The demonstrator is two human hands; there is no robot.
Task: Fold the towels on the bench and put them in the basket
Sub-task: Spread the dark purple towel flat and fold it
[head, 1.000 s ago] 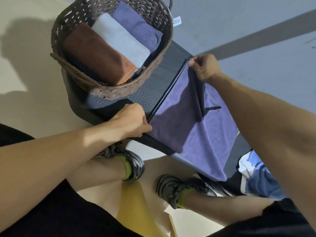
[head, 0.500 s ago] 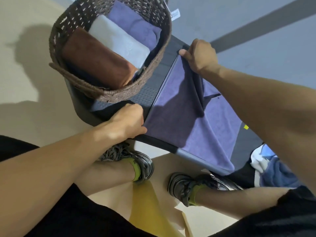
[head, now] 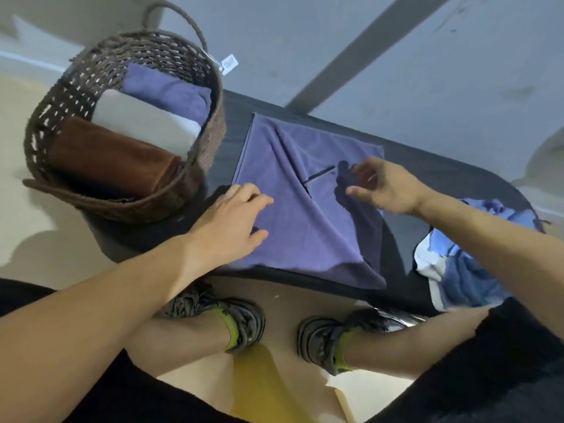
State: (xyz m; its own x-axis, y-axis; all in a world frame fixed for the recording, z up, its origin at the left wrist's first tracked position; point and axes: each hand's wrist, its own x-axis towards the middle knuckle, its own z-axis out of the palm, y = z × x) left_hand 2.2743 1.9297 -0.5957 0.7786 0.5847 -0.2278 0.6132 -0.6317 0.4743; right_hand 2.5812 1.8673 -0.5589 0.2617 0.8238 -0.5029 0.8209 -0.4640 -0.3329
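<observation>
Towel (head: pixel 305 215) under left hand (head: pixel 235 221)

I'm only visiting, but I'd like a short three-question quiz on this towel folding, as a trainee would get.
1. True or false: the basket holds three folded towels.
2. Which hand rests flat on the purple towel? A) left hand B) right hand
3. Fill in: the unfolded blue-and-white cloth lies at the bench's ____ end, by the person's own sides.

Key: 1 true; 2 A; 3 right.
</observation>
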